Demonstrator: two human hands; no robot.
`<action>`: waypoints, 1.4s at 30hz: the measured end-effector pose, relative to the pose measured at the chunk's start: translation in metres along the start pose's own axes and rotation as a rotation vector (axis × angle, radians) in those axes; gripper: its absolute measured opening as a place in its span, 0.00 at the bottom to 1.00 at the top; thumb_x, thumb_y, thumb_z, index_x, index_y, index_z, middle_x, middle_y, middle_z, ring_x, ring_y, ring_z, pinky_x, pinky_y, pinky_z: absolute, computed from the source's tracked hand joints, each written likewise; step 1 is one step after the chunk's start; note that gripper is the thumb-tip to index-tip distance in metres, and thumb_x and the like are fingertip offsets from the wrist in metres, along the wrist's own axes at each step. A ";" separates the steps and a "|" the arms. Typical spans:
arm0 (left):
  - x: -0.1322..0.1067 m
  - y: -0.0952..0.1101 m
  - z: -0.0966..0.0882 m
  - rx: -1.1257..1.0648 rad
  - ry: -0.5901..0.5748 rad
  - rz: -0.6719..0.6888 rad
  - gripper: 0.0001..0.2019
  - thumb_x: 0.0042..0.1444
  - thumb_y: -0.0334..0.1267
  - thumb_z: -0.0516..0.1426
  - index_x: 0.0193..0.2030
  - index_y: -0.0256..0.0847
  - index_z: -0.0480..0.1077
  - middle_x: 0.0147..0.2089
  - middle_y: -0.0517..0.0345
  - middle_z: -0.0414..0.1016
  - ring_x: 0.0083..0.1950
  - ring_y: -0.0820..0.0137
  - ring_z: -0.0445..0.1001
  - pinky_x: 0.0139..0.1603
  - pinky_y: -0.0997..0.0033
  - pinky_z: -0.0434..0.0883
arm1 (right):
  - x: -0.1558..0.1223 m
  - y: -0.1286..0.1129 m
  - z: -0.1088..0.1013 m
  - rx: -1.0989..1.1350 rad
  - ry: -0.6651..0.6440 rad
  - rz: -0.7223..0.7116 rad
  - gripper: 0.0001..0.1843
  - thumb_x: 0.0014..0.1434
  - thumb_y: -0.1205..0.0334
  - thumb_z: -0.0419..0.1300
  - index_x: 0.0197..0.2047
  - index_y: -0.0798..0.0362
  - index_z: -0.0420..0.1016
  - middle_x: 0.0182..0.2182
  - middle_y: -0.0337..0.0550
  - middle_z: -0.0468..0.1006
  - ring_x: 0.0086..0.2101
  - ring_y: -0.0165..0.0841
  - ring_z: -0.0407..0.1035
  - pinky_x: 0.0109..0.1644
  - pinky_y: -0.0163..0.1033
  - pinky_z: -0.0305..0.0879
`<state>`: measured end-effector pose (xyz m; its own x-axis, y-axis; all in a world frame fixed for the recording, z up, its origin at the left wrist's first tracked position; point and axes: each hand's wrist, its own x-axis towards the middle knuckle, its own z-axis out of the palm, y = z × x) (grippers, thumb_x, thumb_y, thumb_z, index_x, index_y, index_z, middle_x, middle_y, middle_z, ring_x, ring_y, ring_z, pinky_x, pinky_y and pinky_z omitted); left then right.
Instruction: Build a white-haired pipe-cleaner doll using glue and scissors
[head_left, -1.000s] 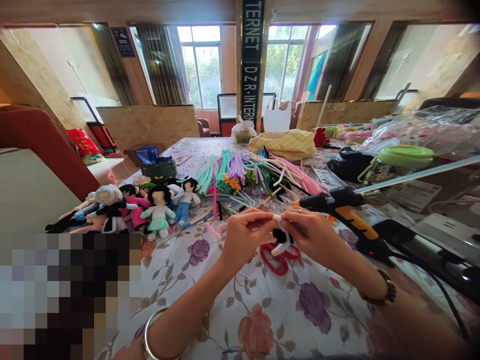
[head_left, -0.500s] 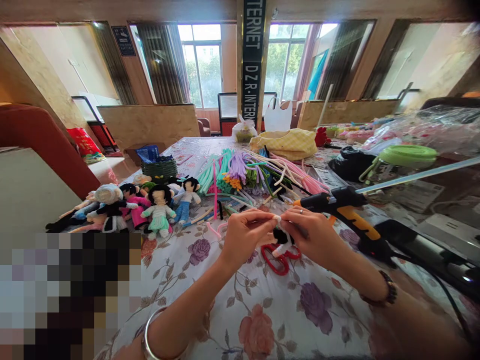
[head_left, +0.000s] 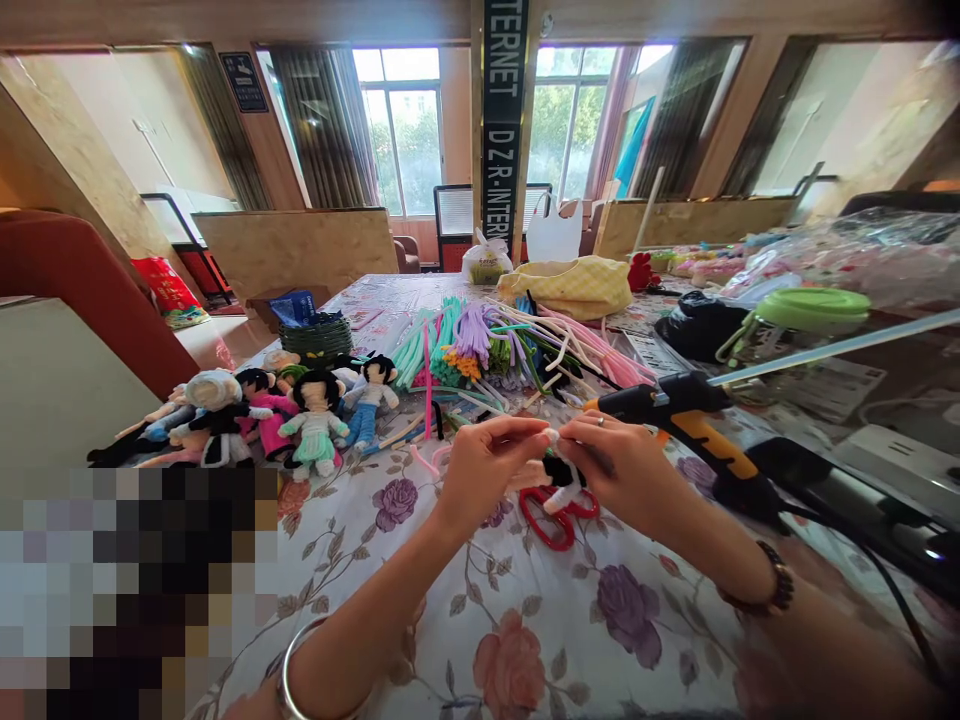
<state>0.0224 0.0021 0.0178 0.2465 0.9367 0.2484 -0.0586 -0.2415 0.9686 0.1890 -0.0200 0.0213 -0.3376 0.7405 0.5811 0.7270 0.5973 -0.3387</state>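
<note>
My left hand (head_left: 480,475) and my right hand (head_left: 622,475) meet over the table, fingertips pinched on the white fuzzy end of a small pipe-cleaner doll (head_left: 556,472). Its lower part, black with white and cream limbs, hangs between my hands, and my fingers hide some of it. Scissors with red handles (head_left: 551,538) lie on the cloth just below, their blades out of sight. To the right of my right hand rests a black and orange glue gun (head_left: 694,415), a long clear glue stick (head_left: 832,350) poking out of its back.
Several finished dolls (head_left: 315,425) sit at the left, by a dark green basket (head_left: 316,338). Bundled pipe cleaners (head_left: 472,345) lie in the middle, before a yellow checked bag (head_left: 566,285). A jar with a green lid (head_left: 814,305) and a black power strip (head_left: 832,490) stand right.
Both hands keep their pinch on the doll's white end, with only slight finger movement. The view has shifted very slightly.
</note>
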 end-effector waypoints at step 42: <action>-0.004 -0.001 -0.003 0.556 -0.048 0.490 0.07 0.61 0.35 0.52 0.33 0.40 0.70 0.34 0.56 0.75 0.35 0.72 0.72 0.37 0.74 0.67 | -0.001 -0.007 -0.001 -0.094 -0.034 -0.078 0.13 0.62 0.68 0.48 0.29 0.53 0.69 0.28 0.45 0.75 0.32 0.34 0.68 0.37 0.40 0.65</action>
<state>0.0184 -0.0009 0.0162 0.3607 0.6799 0.6384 0.3230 -0.7332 0.5984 0.1848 -0.0249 0.0239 -0.4146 0.7036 0.5771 0.7499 0.6235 -0.2214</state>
